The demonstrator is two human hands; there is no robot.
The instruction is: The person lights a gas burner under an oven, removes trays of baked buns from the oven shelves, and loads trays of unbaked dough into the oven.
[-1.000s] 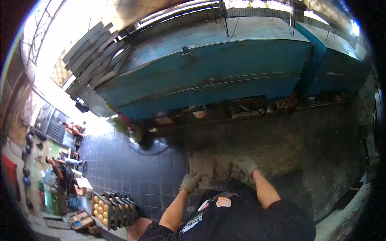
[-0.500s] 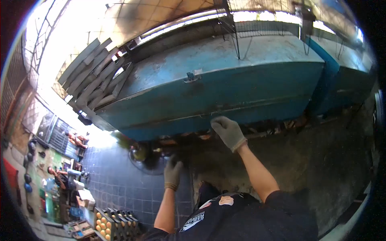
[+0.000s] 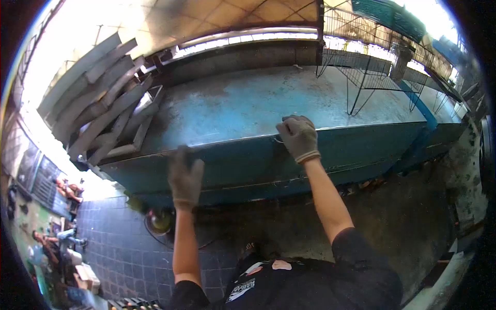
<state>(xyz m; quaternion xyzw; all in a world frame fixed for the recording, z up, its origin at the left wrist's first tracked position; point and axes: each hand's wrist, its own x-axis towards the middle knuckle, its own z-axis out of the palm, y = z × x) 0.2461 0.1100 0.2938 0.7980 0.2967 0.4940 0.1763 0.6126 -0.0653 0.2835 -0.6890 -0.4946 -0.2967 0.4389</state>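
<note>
Two slip risks: frames (image 3: pixel 114 114) at left and rack (image 3: pixel 365 75) at right could slide if the blue box (image 3: pixel 232 111) ahead tilts; your right hand (image 3: pixel 299 138) curls at its near edge, hold unclear, left hand (image 3: pixel 185 180) wide.

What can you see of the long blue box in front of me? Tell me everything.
The long blue box looks like painted metal, its flat top scuffed and stained, its darker front crossed by a lengthwise seam. It lies level and looks closed. Grey frames are piled at its left end; a wire rack stands towards its right. Your gloved right hand is at the top front edge; whether your blurred left hand touches the front is unclear.
</note>
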